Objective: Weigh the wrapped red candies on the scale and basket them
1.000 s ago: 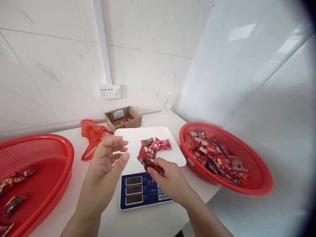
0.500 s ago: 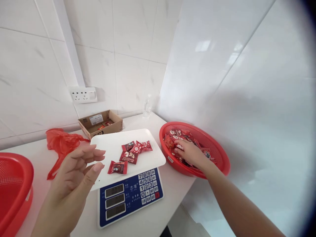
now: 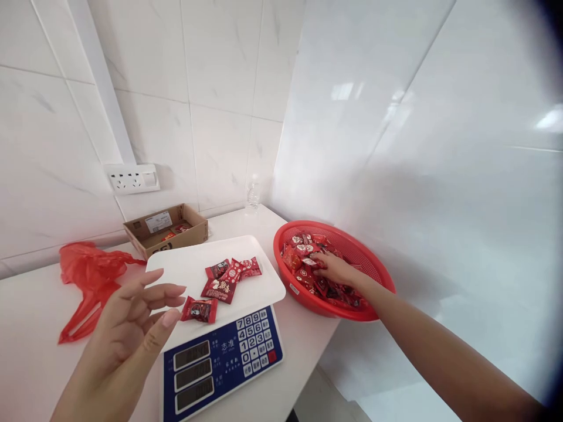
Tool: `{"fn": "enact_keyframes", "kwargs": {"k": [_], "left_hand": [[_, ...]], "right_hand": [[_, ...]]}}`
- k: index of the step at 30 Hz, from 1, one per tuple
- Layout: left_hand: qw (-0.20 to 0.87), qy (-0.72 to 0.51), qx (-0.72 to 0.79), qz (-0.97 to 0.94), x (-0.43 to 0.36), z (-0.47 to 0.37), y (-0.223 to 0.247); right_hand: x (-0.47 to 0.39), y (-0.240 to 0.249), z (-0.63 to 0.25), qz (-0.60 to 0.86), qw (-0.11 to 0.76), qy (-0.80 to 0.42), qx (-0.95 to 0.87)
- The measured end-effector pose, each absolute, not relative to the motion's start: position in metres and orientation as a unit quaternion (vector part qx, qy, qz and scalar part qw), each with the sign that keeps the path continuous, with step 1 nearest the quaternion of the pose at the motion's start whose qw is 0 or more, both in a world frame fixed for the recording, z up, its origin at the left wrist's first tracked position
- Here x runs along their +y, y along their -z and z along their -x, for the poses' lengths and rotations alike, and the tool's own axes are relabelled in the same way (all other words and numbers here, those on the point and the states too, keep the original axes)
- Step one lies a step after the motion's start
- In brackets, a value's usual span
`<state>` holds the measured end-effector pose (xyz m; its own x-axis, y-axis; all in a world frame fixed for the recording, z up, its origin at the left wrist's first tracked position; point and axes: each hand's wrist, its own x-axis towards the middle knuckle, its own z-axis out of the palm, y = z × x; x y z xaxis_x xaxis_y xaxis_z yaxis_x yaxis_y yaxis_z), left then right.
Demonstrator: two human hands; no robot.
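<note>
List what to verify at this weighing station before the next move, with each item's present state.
1. Left hand holding nothing: ok, fingers spread apart.
2. Right hand inside the red basket: ok, fingers among the wrapped candies.
3. Right hand's hold on a single candy: cannot tell, fingertips are partly hidden.
4. Loose packets lying on the white pan: ok.
5. Scale display clearly legible: not ok, digits look faint.
6. Keypad uncovered: ok.
</note>
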<state>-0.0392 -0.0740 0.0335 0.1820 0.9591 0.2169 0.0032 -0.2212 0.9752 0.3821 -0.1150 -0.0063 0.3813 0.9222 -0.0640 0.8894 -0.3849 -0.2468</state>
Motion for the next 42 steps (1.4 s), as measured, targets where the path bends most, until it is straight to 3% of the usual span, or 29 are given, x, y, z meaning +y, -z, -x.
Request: {"fn": "enact_keyframes", "kwargs": {"k": [16,23,25,28,31,36,42], "left_hand": [[0.486,-0.462,0.398,-0.626,-0.074,0.042,-0.025],[0.532,-0.407,0.388,-0.632,-0.095,0.025,-0.031],[0.553,-0.382,0.38,-0.635,-0.105,0.017,-0.035],[0.551,-0.368,0.351,-0.661,-0.114,0.01,-0.041],[0.544,-0.36,0.283,-0.703,-0.115,0.009,-0.046],[0.583,-0.391,0.275,-0.657,-0.113,0.016,-0.047],[0.629,-0.381,0.293,-0.611,-0.114,0.024,-0.042]], "right_hand": [[-0.112,-0.02,-0.366,0.826,0.33,-0.19,-0.416],[-0.124,-0.054,-0.274,0.65,0.469,-0.391,-0.453],[-0.131,-0.061,-0.242,0.538,0.509,-0.487,-0.463],[-0.14,-0.063,-0.204,0.41,0.503,-0.601,-0.467],[-0.143,-0.061,-0.18,0.368,0.477,-0.631,-0.488],[-0.145,-0.06,-0.163,0.341,0.488,-0.596,-0.538],[-0.148,-0.073,-0.161,0.419,0.509,-0.507,-0.555]]}}
